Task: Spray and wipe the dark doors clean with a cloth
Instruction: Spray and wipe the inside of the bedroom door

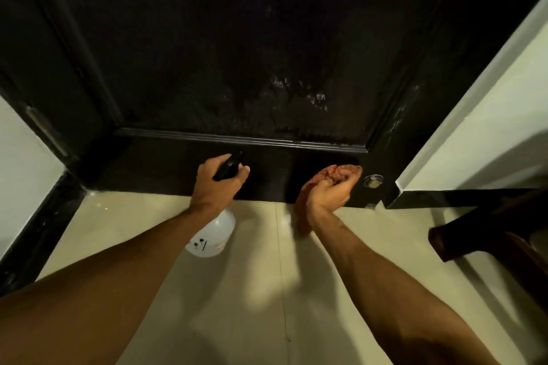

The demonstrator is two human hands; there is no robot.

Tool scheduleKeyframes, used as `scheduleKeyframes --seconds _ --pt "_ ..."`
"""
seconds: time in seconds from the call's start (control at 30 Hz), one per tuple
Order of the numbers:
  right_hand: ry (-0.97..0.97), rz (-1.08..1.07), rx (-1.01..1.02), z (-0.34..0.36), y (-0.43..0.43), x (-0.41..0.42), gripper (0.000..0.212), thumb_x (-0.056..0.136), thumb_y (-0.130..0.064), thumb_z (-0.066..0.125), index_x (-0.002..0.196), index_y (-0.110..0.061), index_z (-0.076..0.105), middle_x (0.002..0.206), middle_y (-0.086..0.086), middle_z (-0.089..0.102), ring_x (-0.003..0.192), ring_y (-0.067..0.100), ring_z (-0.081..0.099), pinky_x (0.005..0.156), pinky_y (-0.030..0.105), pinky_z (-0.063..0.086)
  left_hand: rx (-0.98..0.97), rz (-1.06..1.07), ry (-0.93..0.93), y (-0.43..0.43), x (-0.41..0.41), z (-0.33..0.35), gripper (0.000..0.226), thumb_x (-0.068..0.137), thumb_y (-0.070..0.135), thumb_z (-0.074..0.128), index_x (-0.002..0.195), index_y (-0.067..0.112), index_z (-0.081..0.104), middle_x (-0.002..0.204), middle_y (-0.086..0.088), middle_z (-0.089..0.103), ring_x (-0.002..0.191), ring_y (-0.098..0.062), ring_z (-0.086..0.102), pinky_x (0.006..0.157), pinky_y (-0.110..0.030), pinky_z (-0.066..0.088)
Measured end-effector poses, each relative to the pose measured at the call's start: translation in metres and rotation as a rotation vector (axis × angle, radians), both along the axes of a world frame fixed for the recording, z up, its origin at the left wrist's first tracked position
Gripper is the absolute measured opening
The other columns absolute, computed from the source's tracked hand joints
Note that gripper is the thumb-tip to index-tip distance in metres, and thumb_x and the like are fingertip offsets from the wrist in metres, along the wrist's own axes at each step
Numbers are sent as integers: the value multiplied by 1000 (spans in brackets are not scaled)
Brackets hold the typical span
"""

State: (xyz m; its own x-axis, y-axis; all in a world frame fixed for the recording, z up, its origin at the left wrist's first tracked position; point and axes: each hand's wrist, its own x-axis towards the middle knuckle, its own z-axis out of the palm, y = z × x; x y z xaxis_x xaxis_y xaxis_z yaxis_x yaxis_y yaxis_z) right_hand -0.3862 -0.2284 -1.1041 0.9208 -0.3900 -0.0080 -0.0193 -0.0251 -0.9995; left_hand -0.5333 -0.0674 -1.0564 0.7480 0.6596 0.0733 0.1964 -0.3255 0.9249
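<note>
Pale floor point(133, 216) is met by a dark door point(237, 38). A white bottle point(212, 234), contents unseen, is gripped at its trigger point(229, 164) by the left hand point(216, 184), aimed at the door, body hanging down. A red cloth point(329, 171) is clutched in the right hand point(332, 190) against the bottom rail point(163, 169).

Indoor doorway of a home, going by its finishes.
A dark panelled door point(237, 38) with moulded trim fills the view. Below it lies a pale tiled floor point(133, 231), and either side of it stand pale painted walls point(474, 127), with black skirting point(38, 231) to its left. A round metal fitting point(372, 181) sits low near the door's right edge, and dark wooden furniture point(489, 231) stands to the door's right.
</note>
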Motion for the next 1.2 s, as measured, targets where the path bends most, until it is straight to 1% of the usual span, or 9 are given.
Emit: scheduleKeyframes --seconds 0.1,0.3,0.43,0.57,0.7,0.8,0.93,1.07,1.2 --pt "283 -216 323 12 -13 31 32 100 -12 49 132 -10 52 125 12 63 111 29 61 100 34 46 -1 -39 -10 -13 9 9 11 97 23 72 90 16 69 90 -12 72 68 -14 63 56 -22 45" --pt "772 166 595 5 -26 66 33 95 -10 45 122 4 57 120 18 64 85 36 65 66 48 58 14 -65 -42 -32 26 20 15 96 22 73 87 11 69 83 -15 73 69 -22 68 54 -28 48" --pt "452 -25 484 60 -19 63 13 80 -14 50 78 -4 58 88 10 62 80 28 61 81 39 51 18 -80 -62 -44 35 23 17 96 22 74 89 6 69 84 -22 72 55 -19 61 40 -24 47" --pt "-181 -22 44 81 -24 36 63 79 -6 50 142 -12 49 156 13 37 149 25 28 126 36 20 12 -104 -65 -56 44 26 19 96 24 74 86 9 68 87 -25 71 51 -19 58 38 -22 45" --pt "-649 258 -486 76 -43 12 82 71 24 50 148 -3 45 146 18 40 138 20 38 119 22 29 14 -98 -68 -62 55 26 17 94 28 75 82 19 68 90 -22 71 52 -20 58 38 -22 45" --pt "-595 164 -628 68 -55 31 70 82 12 59 147 -10 49 152 17 39 143 30 34 120 47 32 26 -110 -88 -67 58 25 17 95 22 75 84 11 68 83 -23 72 42 -9 54 37 -24 44" --pt "-262 30 -619 42 -70 44 64 96 -13 57 156 -22 37 164 10 23 144 36 28 116 48 30 48 -129 -101 -72 64 24 17 95 21 75 83 10 68 78 -20 72 41 -6 53 38 -25 45" --pt "111 32 -154 35 -69 46 70 98 -6 54 160 -18 23 163 13 25 144 36 35 118 41 27 3 -120 -110 -79 71 26 17 93 22 77 80 14 69 79 -19 72 40 -8 54 37 -26 44" --pt "-92 -37 -67 74 -67 61 65 99 -5 57 158 -15 30 164 11 23 148 25 29 121 35 18 -7 -154 -117 -85 77 28 17 93 26 77 80 17 70 82 -19 72 46 -11 56 38 -26 44"
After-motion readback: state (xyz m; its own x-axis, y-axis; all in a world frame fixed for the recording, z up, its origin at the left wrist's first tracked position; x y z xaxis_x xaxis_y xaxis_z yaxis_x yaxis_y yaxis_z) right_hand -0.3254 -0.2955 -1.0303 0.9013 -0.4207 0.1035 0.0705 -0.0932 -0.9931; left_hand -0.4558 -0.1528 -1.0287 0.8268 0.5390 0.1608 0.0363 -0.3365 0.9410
